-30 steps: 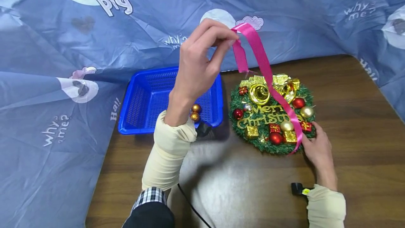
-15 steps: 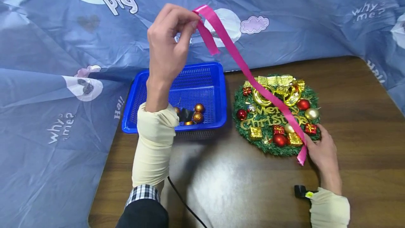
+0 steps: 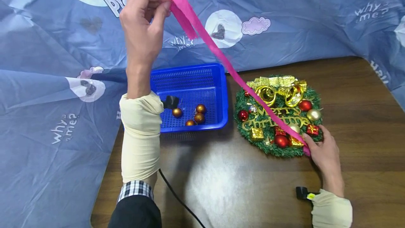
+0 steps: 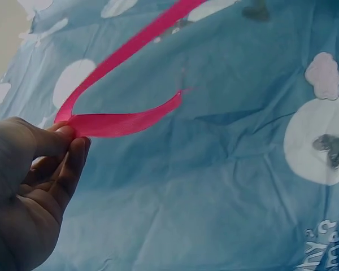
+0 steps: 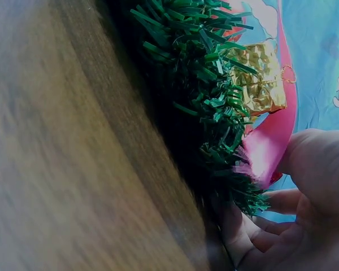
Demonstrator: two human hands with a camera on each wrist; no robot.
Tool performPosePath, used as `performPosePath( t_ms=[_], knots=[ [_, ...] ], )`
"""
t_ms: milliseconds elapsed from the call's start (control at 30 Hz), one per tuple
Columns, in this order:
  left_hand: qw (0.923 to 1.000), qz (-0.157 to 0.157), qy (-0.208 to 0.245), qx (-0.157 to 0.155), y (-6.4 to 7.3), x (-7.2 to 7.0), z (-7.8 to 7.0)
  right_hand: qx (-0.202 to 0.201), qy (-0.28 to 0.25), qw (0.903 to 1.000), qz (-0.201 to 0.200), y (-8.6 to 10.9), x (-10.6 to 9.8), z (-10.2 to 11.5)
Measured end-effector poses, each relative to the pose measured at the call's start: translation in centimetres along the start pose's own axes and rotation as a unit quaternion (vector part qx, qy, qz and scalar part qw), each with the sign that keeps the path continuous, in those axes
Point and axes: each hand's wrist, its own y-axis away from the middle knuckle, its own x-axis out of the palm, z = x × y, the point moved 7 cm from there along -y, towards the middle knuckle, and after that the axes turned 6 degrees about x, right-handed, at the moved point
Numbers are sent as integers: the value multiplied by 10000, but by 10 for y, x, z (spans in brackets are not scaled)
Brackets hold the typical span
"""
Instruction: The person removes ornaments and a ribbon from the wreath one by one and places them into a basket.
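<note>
High over the blue basket, my left hand [image 3: 140, 27] pinches a pink ribbon [image 3: 223, 57] between thumb and fingertips. A short end of the ribbon [image 4: 124, 123] hangs loose past those fingertips in the left wrist view. From there the ribbon slants tautly down across the Christmas wreath [image 3: 245, 127], which lies on the table with gold bells, baubles, small gift boxes and gold lettering. My right hand [image 3: 326, 150] grips the wreath's lower right edge. Its thumb is at the ribbon's lower end [image 5: 265, 149], and its fingers lie around the green edge [image 5: 214, 124].
A blue plastic basket [image 3: 224, 97] stands left of the wreath, partly hidden by my left forearm, with several bronze baubles [image 3: 200, 117] in it. A black cable [image 3: 180, 200] runs over the wooden table [image 3: 246, 192]. A printed blue sheet [image 3: 284, 27] hangs behind.
My left hand has moved left and up, drawing the ribbon from slack to straight across the wreath. The right hand stays at the wreath's edge. More baubles show in the basket.
</note>
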Motion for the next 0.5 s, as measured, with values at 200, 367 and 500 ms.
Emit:
performPosePath(
  t_ms=[200, 367, 500],
  knots=[
    [9981, -341, 135, -502, -13, -19, 10, -68, 4, 10000, -32, -1, 4, 3],
    [9955, -502, 123, -788, -28, -34, 22, -60, -48, 9999, 98, -2, 8, 3],
    [9945, -602, -460, -721, -40, -48, 29, -96, -75, 9998, 173, -2, 7, 2]
  ],
)
